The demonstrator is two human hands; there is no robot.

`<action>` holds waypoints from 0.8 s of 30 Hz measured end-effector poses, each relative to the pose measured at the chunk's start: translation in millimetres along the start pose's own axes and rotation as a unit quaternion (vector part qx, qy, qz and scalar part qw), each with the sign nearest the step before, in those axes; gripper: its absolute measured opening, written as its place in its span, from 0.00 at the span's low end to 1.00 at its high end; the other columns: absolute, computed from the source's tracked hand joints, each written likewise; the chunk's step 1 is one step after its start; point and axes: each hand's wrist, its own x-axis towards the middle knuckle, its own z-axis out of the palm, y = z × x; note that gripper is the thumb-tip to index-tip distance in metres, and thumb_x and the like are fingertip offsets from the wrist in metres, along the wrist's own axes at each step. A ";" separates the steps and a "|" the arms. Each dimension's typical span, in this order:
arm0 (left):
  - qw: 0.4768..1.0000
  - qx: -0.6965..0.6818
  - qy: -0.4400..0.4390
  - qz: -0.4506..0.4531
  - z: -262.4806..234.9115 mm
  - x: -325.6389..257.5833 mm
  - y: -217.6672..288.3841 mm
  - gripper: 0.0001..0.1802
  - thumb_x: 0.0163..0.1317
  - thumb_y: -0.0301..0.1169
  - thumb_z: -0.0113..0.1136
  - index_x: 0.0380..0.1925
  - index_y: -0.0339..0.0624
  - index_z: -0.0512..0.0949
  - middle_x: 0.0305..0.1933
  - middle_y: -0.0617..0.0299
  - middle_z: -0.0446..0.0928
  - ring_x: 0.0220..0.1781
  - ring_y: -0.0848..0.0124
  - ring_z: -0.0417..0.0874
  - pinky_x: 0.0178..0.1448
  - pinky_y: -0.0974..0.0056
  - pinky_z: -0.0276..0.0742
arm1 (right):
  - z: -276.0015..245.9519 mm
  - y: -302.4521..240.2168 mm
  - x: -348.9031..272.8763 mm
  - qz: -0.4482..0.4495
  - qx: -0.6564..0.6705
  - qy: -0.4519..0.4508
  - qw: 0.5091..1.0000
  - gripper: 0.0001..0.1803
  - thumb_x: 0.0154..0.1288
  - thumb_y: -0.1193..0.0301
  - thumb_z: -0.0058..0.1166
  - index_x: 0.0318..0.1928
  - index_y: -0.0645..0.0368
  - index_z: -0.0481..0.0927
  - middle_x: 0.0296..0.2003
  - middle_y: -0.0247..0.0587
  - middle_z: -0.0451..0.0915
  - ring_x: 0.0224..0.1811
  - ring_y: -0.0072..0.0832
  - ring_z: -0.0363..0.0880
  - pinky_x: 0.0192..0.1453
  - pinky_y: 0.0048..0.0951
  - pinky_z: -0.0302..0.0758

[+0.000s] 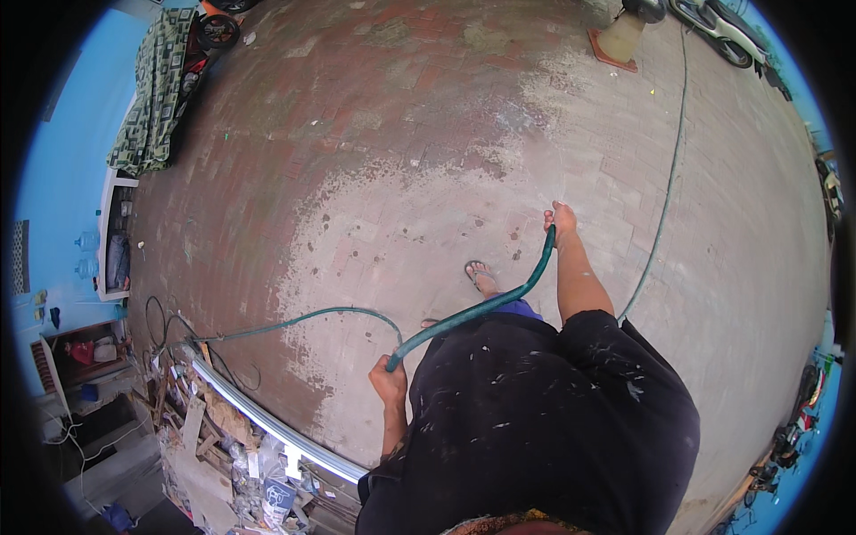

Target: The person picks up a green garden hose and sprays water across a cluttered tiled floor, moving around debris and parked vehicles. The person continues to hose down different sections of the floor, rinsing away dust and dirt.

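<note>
A green garden hose point(473, 308) runs in a curve across the front of my body from one hand to the other. My right hand point(562, 221), stretched out ahead, is closed round its end, and a faint spray of water shows just beyond the fingers. Lower down on the left, my left hand point(389, 382) is wrapped round the hose beside my hip. From there the hose loops back and trails left over the ground to a loose tangle. Ahead, the paving point(428, 205) is partly dark and wet-looking, partly pale, with a ragged border between.
A heap of wood scraps and bags point(214, 446) lies behind a metal rail point(276, 428) at lower left. A covered motorbike point(152, 98) stands far left. A cone-like stand point(621, 43) and a scooter point(727, 36) are far right. A second line point(673, 169) crosses the ground.
</note>
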 end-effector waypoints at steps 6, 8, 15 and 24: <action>0.997 0.020 -0.035 0.073 25.5 33.3 33.5 0.21 0.63 0.35 0.65 0.16 0.33 0.73 0.11 0.53 0.63 0.16 0.70 0.60 0.24 0.56 0.60 | -46.1 -50.7 9.5 -0.074 0.084 0.041 0.993 0.09 0.74 0.67 0.45 0.51 0.50 0.66 0.24 0.37 0.72 0.18 0.19 0.66 0.16 0.20 0.65; 0.994 0.027 -0.048 0.098 33.8 44.2 46.5 0.19 0.62 0.33 0.65 0.17 0.33 0.73 0.11 0.52 0.65 0.16 0.68 0.62 0.24 0.56 0.62 | -60.8 -60.5 12.8 -0.089 0.113 0.063 0.988 0.08 0.74 0.67 0.45 0.50 0.51 0.66 0.24 0.37 0.72 0.18 0.19 0.66 0.16 0.21 0.65; 0.989 0.018 -0.061 0.134 56.8 69.4 72.6 0.15 0.58 0.31 0.65 0.19 0.33 0.75 0.14 0.49 0.69 0.17 0.64 0.67 0.27 0.56 0.66 | -107.0 -64.3 21.0 -0.099 0.182 0.138 0.969 0.06 0.74 0.68 0.45 0.47 0.51 0.66 0.23 0.39 0.73 0.16 0.22 0.67 0.16 0.25 0.66; 0.983 0.040 -0.099 0.152 63.6 77.7 82.0 0.17 0.60 0.31 0.65 0.17 0.33 0.74 0.13 0.49 0.67 0.16 0.65 0.65 0.27 0.55 0.64 | -123.2 -50.5 21.1 -0.039 0.156 0.106 0.981 0.04 0.73 0.68 0.45 0.46 0.50 0.68 0.24 0.38 0.73 0.17 0.22 0.68 0.16 0.24 0.66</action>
